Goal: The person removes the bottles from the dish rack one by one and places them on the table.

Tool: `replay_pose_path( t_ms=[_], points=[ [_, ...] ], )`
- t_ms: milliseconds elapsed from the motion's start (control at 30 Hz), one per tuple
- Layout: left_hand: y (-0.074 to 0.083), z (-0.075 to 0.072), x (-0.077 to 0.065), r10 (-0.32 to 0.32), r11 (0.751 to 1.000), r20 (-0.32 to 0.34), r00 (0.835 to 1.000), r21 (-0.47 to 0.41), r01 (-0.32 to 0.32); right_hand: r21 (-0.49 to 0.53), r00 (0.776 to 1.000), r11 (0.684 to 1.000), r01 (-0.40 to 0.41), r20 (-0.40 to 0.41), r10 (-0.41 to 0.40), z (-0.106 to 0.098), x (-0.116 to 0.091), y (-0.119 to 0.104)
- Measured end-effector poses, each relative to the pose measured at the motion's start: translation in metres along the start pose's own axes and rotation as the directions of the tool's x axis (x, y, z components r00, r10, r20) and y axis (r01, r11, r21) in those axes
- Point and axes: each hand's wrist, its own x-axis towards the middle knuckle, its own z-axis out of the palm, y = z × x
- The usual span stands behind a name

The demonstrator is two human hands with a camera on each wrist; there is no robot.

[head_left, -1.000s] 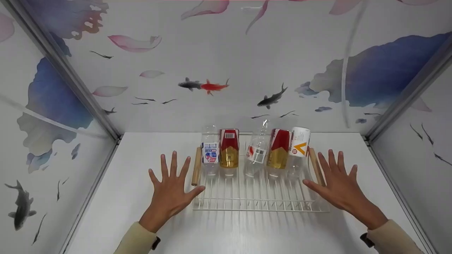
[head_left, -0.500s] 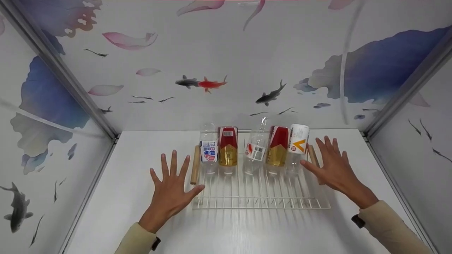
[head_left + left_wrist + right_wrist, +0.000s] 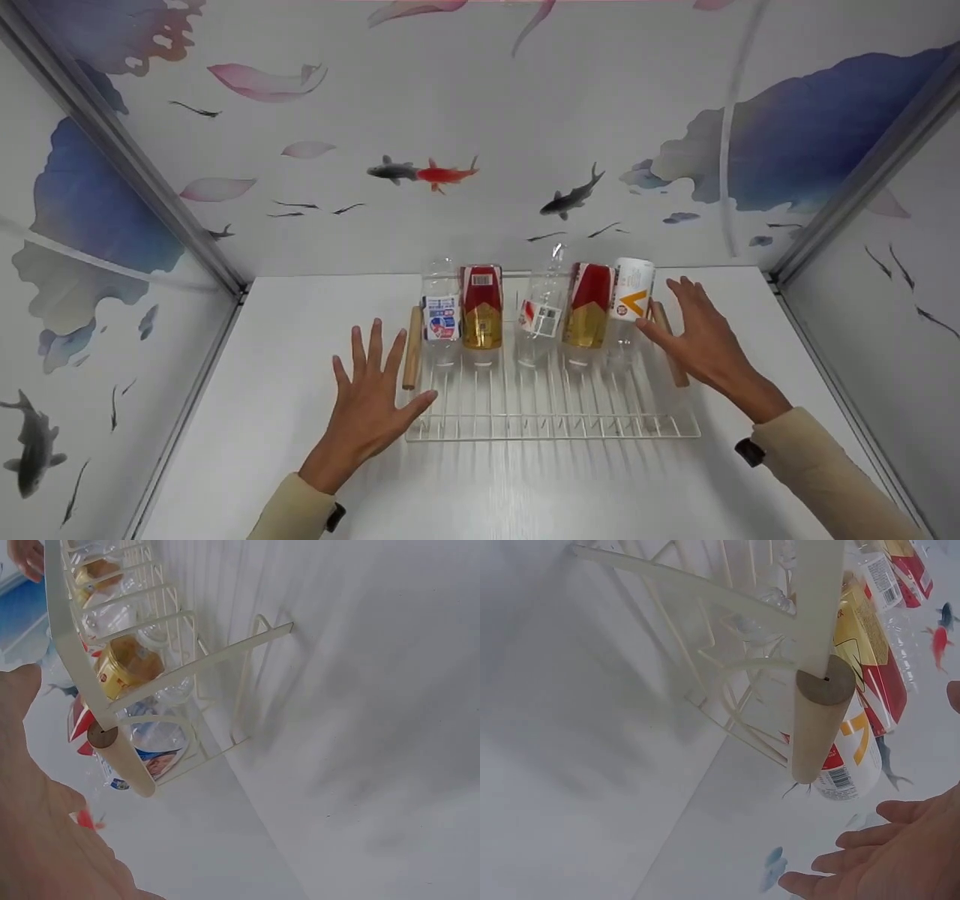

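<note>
A white wire rack with a wooden handle at each side holds a row of clear plastic bottles. My left hand, fingers spread, hovers beside the left wooden handle, nearest the bottle with the blue-and-white label. My right hand is stretched out by the right wooden handle, its thumb tip overlapping the white-labelled bottle in the head view. In the right wrist view its fingers extend below that handle. Neither hand holds anything.
Two bottles with red-and-gold labels and one with a small white label stand between the end bottles. The rack sits on a white table. Printed walls with fish and petals enclose the back and both sides.
My right hand has moved forward and left, toward the white-labelled bottle, and its fingers have drawn closer together. My left hand has shifted slightly right. The bottles and rack keep their places.
</note>
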Motion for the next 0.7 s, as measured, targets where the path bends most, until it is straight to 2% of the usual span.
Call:
replay_pose_path(
  t_ms=[367, 700],
  points=[
    [0.000, 0.006, -0.004, 0.013, 0.992, 0.033, 0.999, -0.127, -0.009, 0.070, 0.999, 0.997, 0.012, -0.035, -0.010, -0.002, 0.003, 0.001],
    [0.003, 0.011, -0.010, 0.029, 0.971, 0.035, 0.999, -0.239, -0.020, 0.095, 0.998, 0.995, 0.017, -0.055, -0.012, -0.001, 0.004, 0.004]
  ],
)
